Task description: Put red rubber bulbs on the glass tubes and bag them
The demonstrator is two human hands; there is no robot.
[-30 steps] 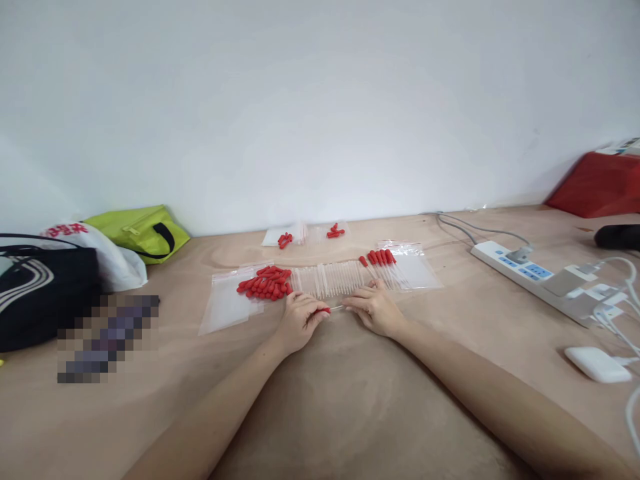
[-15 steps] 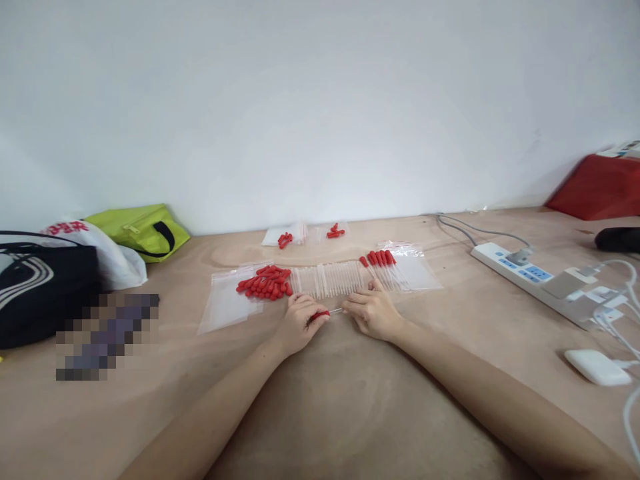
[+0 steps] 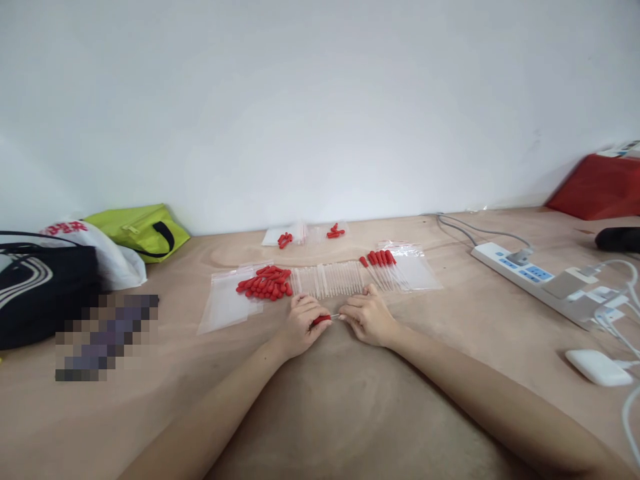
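Observation:
My left hand (image 3: pixel 303 327) pinches a red rubber bulb (image 3: pixel 321 320) near the table's middle. A thin clear tube (image 3: pixel 335 316) reaches from the bulb to my right hand (image 3: pixel 367 317), whose fingers are closed on it. Just beyond my hands lies a row of clear tubes (image 3: pixel 330 280). Left of that row, a pile of red bulbs (image 3: pixel 267 283) rests partly on clear plastic bags (image 3: pixel 225 303). To its right, several tubes with red bulbs on their ends (image 3: pixel 384 259) lie beside and partly over another clear bag (image 3: pixel 417 270).
Two small groups of red pieces (image 3: pixel 285 240) (image 3: pixel 336 231) lie near the wall. At the left are a black bag (image 3: pixel 50 287), a white bag (image 3: pixel 117 257) and a green bag (image 3: pixel 135 227). A power strip (image 3: pixel 515 270), white charger (image 3: pixel 599 368) and red bag (image 3: pixel 600 187) are right.
My right hand has shifted slightly toward my left hand along the tube, and its fingers are now nearer the red bulb. The items on the table look unmoved.

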